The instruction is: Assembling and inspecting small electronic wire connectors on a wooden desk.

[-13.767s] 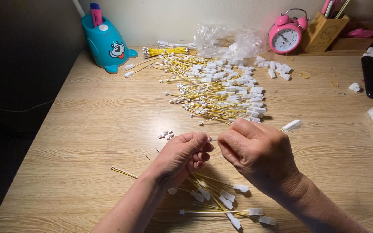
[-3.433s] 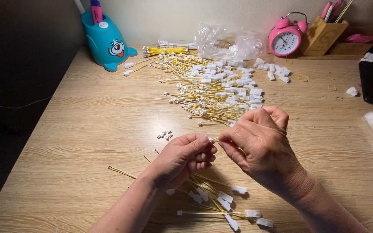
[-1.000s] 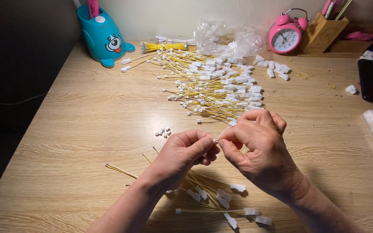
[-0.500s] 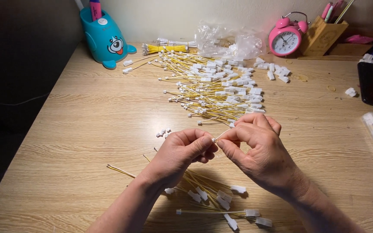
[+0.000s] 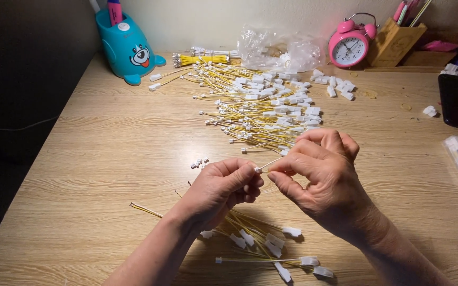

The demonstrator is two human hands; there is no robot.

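Left hand (image 5: pixel 219 186): fingers curled, thumb and forefinger pinching the small white tip of a thin yellow wire (image 5: pixel 267 164) just above the wooden table (image 5: pixel 91 159). Right hand (image 5: pixel 322 177): fingers bunched, thumb and forefinger closed on the same wire a little further along, so that the two pinch points sit just beside each other (the wire's short visible stretch runs up and to the right, between the two hands). Both hands are held near the middle of the table, above its surface.

Under the wrists, toward the near edge, lies a small group of finished wires (image 5: pixel 261 246), each with a white flat connector at one end; they are fanned out and partly crossed. A few tiny white loose pieces (image 5: pixel 199 162) lie on the table just left of the left hand.

Beyond the hands, a large loose heap of yellow wires (image 5: pixel 263 108) with white ends is spread across the table. At its far side lies a tied bundle of yellow wires (image 5: pixel 200 59), and beside that a crumpled clear plastic bag (image 5: pixel 279 50).

Far left corner: a turquoise animal-shaped pen holder (image 5: pixel 125 47). Far right: a pink twin-bell alarm clock (image 5: pixel 350 47), next to a wooden pencil box (image 5: pixel 396 42).
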